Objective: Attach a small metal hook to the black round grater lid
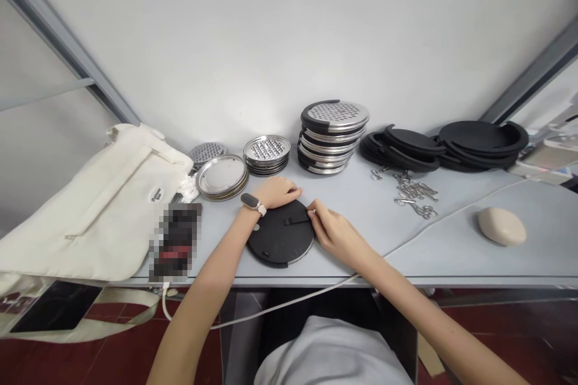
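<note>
A black round grater holder (276, 245) lies flat on the table before me, with a strip of metal rim showing at its lower right. Across its far edge lies my left hand (276, 191), fingers curled over that edge and steadying it; a wristband is on this wrist. My right hand (332, 225) is closed in a pinch at the holder's right edge, by the end of a narrow black tab (295, 220). Something small and shiny shows at those fingertips, too small to name.
Behind stand a tall stack of graters (334, 138), grater plates (266, 153) and plain metal discs (222, 174). Black holders (406, 147) and small metal hooks (415, 189) lie right. A cream bag (99, 204), phone (176, 243), white cable (433, 222) and beige rounded object (502, 226) surround the work.
</note>
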The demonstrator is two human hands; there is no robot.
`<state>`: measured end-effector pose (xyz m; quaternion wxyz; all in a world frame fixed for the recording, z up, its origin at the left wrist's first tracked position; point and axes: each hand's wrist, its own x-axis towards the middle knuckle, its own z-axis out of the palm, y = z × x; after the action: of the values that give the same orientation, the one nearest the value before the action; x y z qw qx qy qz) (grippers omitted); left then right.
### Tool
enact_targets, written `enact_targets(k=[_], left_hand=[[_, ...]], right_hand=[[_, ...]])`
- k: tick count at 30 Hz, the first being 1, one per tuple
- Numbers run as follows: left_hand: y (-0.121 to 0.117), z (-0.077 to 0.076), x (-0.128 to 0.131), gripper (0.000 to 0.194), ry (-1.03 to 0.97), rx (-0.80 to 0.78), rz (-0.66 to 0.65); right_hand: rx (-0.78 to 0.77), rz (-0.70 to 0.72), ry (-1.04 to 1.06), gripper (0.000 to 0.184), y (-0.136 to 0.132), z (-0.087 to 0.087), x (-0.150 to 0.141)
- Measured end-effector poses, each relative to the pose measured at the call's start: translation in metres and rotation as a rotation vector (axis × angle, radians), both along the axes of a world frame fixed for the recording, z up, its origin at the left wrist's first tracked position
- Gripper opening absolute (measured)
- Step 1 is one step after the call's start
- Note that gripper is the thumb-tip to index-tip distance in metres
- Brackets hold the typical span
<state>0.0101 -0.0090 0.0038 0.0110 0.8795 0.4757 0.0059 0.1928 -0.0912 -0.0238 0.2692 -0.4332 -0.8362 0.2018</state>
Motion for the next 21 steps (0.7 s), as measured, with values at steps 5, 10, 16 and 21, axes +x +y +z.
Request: enact_targets(k=[5, 10, 16, 21], left_hand=[[0.001, -0.001, 0.0, 0.054, -0.014, -0.008, -0.022], [0.002, -0.002, -0.001, 0.054, -0.027, -0.013, -0.016], [0.001, -0.002, 0.0, 0.056, -0.048, -0.021, -0.01], [-0.001, -0.001, 0.0, 0.053, -0.055, -0.013, -0.017]], right_hand=[[-0.13, 0.109, 0.135, 0.014, 0.0, 0.002, 0.008], [-0.149, 0.157, 0.159, 0.017, -0.001, 0.003, 0.013], [-0.11, 0.131, 0.106, 0.019, -0.001, 0.001, 0.012], [-0.082, 0.092, 0.099, 0.024, -0.004, 0.001, 0.012]])
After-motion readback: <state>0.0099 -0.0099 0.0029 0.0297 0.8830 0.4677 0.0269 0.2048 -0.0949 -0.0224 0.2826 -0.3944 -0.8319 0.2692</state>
